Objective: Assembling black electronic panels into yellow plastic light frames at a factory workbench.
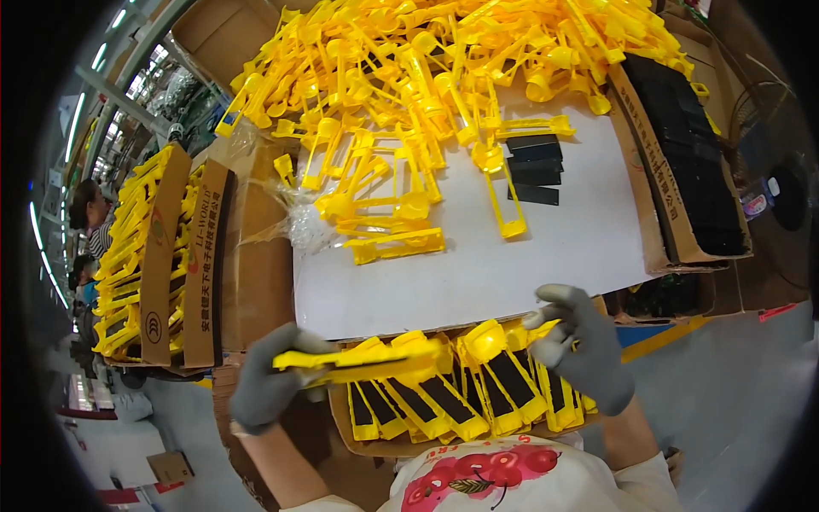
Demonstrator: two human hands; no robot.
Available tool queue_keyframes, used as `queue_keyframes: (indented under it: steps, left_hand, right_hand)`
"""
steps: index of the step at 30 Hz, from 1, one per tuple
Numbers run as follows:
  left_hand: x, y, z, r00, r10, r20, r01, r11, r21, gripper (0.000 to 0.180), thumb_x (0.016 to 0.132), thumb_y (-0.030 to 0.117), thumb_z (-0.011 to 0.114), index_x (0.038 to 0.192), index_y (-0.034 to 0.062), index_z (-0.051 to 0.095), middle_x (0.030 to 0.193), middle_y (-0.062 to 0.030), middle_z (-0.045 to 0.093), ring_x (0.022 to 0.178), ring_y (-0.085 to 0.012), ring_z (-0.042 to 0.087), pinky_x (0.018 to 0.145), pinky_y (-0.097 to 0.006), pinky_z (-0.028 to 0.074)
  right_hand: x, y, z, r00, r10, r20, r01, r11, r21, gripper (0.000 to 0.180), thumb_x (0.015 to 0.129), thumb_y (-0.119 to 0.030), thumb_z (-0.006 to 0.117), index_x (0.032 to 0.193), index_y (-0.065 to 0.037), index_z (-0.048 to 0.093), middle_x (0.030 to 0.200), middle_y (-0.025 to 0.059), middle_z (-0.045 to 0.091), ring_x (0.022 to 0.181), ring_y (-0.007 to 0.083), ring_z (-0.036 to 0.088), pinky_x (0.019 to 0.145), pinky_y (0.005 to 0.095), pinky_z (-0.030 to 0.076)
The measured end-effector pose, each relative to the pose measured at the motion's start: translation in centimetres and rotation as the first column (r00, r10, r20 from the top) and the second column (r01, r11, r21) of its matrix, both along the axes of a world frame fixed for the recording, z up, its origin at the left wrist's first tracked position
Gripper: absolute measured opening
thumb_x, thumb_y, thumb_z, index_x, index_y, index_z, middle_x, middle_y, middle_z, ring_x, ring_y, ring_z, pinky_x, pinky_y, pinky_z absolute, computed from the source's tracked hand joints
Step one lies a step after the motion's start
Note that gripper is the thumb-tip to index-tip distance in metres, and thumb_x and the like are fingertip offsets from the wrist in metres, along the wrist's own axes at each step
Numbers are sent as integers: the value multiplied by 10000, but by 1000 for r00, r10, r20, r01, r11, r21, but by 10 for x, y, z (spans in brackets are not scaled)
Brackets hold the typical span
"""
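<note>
Our left fingers (300, 340) pinched a yellow piece (367, 365) above the carton (373, 447); our right fingers (560, 295) curved near its far edge, whether gripping we couldn't tell.

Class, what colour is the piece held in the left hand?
The piece is yellow with a black strip, seen in the head view.

Your left forearm (281, 468) and right forearm (630, 437) angle up from the lower edge, your gray-gloved left hand (258, 380) curled in a grip toward the right, while your right hand (590, 354), gloved alike, leans leftward with fingers bent and parted.
</note>
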State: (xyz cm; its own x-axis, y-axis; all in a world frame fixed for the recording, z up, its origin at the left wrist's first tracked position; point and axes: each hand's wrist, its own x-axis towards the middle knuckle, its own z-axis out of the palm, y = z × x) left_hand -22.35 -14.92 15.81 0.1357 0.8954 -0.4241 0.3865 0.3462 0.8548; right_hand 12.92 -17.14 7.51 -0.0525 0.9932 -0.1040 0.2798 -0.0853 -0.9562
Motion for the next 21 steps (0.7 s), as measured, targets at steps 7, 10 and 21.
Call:
queue_keyframes:
  steps: [7,10,21]
  left_hand:
    - [-4,-13,-22,970,180,165,-142,966,-216,241,819,29,655,1054,-25,647,859,-134,677,677,-185,681,537,-239,558]
    - [32,-28,-35,891,248,379,-160,955,-250,269,862,44,627,1119,-37,621,936,-177,677,738,-226,702,574,-249,578]
    - [69,-50,-46,763,324,559,-145,929,-341,344,907,42,584,1233,-67,565,1061,-181,651,852,-239,702,696,-293,604]
  right_hand:
    - [-28,3,10,976,193,98,-197,980,31,458,764,-282,761,1166,-110,624,996,102,648,881,191,643,751,311,539]
    - [-52,6,21,947,94,307,-207,910,358,343,747,-268,769,1047,-149,654,1258,121,539,1124,334,532,927,440,469]
    - [-70,-9,17,686,-148,713,-514,595,618,116,812,-335,704,927,-322,701,1283,23,554,1233,228,446,1068,473,322]
